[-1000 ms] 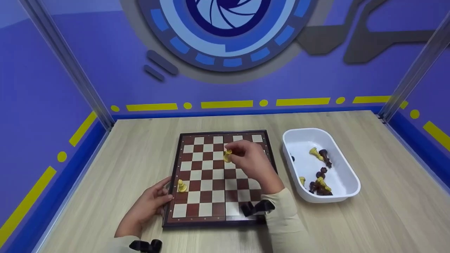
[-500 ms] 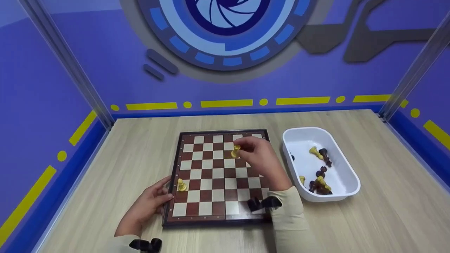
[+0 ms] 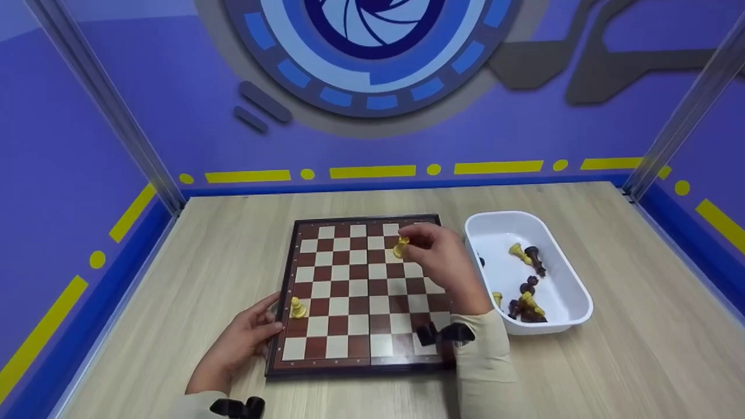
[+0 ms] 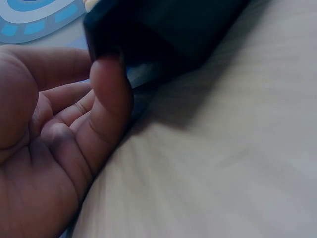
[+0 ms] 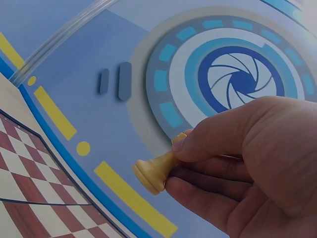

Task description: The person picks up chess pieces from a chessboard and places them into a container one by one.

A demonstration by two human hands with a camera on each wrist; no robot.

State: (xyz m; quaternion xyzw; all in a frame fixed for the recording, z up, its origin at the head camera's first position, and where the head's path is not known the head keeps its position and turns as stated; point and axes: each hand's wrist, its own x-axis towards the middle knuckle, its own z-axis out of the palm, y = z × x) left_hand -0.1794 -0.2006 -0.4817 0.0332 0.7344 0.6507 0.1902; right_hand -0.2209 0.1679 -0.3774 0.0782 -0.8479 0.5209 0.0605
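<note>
My right hand [image 3: 445,259] pinches a yellow chess piece [image 3: 400,247] between thumb and fingers, over the far right part of the chessboard [image 3: 340,305]. In the right wrist view the chess piece [image 5: 153,171] is tilted, its wide round base pointing down and left, its top partly covered by the thumb. At the board's left edge my left hand [image 3: 247,334] grips the rim. The left wrist view shows that hand [image 4: 64,124] with its fingers at the dark side of the board [image 4: 143,34]. Another yellow chess piece [image 3: 298,308] stands upright near the left edge.
To the right of the board stands a white plastic tub [image 3: 573,291] with several yellow and dark brown chess pieces lying in it. A blue printed wall [image 3: 349,145] closes off the back of the wooden table [image 3: 221,244], with side walls left and right.
My right hand has moved to the right over the board, carrying the yellow chess piece. My left hand keeps its place at the board's edge.
</note>
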